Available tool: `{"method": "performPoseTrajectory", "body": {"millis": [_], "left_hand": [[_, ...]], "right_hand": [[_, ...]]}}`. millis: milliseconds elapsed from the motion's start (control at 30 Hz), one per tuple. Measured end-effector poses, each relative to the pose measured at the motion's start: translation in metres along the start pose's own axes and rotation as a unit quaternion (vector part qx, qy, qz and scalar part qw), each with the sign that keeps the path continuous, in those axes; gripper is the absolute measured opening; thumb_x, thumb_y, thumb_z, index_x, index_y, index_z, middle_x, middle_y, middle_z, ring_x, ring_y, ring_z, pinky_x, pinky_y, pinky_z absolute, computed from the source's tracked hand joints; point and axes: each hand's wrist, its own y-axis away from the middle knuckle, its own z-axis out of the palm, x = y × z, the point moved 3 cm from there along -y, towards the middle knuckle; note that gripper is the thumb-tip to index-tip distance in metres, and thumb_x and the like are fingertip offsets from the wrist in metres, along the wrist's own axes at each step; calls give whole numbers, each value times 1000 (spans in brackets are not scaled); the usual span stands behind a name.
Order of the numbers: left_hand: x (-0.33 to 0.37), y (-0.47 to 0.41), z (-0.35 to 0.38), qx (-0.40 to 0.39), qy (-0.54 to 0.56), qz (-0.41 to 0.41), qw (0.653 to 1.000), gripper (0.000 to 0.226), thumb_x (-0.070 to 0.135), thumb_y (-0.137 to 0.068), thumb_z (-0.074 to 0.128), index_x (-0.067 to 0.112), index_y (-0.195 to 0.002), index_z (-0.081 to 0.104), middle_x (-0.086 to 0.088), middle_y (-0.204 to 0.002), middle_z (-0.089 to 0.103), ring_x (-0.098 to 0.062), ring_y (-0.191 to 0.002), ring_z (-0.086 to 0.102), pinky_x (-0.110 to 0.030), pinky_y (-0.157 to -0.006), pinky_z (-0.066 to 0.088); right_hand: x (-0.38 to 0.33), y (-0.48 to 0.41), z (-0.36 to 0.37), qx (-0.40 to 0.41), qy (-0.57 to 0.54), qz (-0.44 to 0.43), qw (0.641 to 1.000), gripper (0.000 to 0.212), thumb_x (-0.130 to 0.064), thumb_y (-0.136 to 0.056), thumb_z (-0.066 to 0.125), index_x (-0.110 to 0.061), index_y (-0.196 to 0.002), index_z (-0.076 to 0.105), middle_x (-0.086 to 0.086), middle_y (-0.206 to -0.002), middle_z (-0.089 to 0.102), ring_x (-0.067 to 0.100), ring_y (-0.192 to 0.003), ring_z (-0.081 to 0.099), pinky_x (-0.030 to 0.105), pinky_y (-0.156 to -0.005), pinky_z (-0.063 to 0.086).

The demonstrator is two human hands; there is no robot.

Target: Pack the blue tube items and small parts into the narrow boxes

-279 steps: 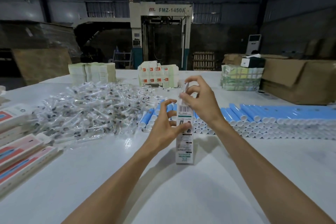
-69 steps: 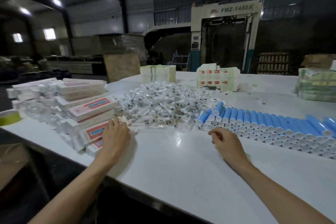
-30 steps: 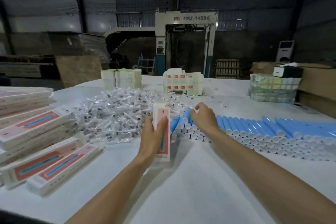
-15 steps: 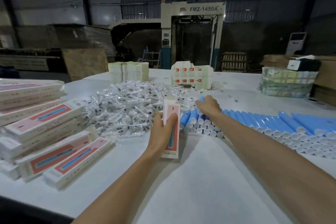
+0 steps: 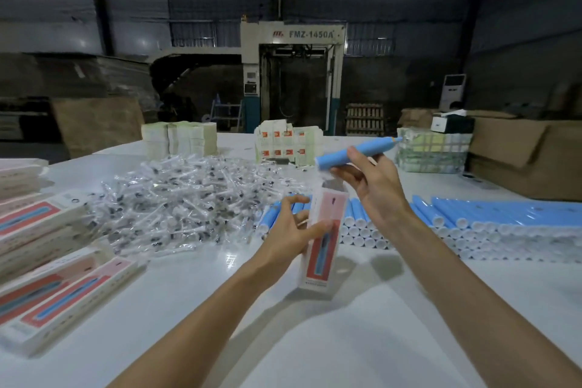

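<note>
I'm gripping a narrow box (image 5: 324,239) upright mid-bench (image 5: 315,340) with my left hand (image 5: 289,233), my right hand (image 5: 374,189) pinching a blue tube (image 5: 352,153) in its fingers over the open top, packed boxes (image 5: 47,293) lying at the left edge and many tubes (image 5: 472,220) waiting.

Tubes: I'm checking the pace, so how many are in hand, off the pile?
1: the tube in the right hand, tilted above the box that the left hand holds upright. The rest lie in the pile.
</note>
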Motion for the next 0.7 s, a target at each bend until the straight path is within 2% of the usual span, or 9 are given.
{"method": "performPoseTrajectory", "body": {"millis": [67,133,200,267,333,400,500,633,700], "left_hand": [[0,0,8,-32,10,27,999,73,32,-95,82,50,-141,28,-1,-123,78,-22,-114,75,-40,-97,61],[-2,2,10,-59,-1,51,997,85,29,-96,81,59,-149,21,-1,-124,77,-25,-116,74,-42,-96,63],[-4,3,10,-78,-12,56,995,90,33,-94,83,60,-154,22,-2,-129,75,-25,-117,74,-36,-89,64],[-4,4,8,-85,-29,63,994,87,35,-92,83,58,-155,28,-1,-135,71,-25,-118,73,-34,-88,63],[-2,2,5,-78,-51,77,993,83,30,-92,83,53,-154,33,3,-131,72,-26,-117,73,-41,-90,64],[0,-1,2,-67,-60,85,992,81,25,-89,85,48,-149,36,4,-126,75,-27,-113,75,-44,-89,64],[1,-2,-1,-59,-64,83,993,76,27,-86,89,40,-136,34,1,-119,78,-27,-105,77,-36,-81,63],[2,-2,0,-50,-114,103,987,72,33,-87,88,36,-131,31,-1,-114,78,-19,-105,75,-29,-88,60],[2,-1,-1,-44,-124,111,985,70,31,-88,87,36,-131,32,-2,-113,78,-16,-107,74,-24,-90,57]], "right_hand": [[-7,9,1,7,42,-14,999,29,-30,-100,71,-6,-113,60,16,-108,77,31,-102,76,29,-82,61],[-10,16,-3,17,111,-42,993,32,-39,-100,71,-12,-115,61,11,-103,78,26,-91,76,26,-74,59],[-9,23,-7,9,172,-59,983,32,-44,-100,69,-17,-113,58,7,-92,77,23,-77,72,27,-68,55],[-5,29,-6,-11,193,-52,980,28,-44,-101,67,-21,-113,56,5,-91,77,24,-78,73,28,-69,56],[-2,32,-4,-26,193,-42,980,25,-41,-104,63,-22,-117,53,0,-96,78,22,-89,77,27,-74,59],[-1,33,-2,-32,198,-34,979,25,-39,-105,60,-22,-120,50,-4,-96,78,19,-92,77,23,-74,57],[-1,31,-3,-23,208,-38,977,24,-37,-107,59,-22,-121,46,-2,-91,76,19,-81,74,24,-68,54],[-7,27,-8,-1,234,-37,971,26,-33,-105,62,-20,-123,48,-3,-85,74,11,-72,69,18,-64,53],[-11,25,-9,-24,271,-15,962,23,-30,-103,67,-22,-119,52,-4,-84,76,10,-72,70,18,-65,53]]}}
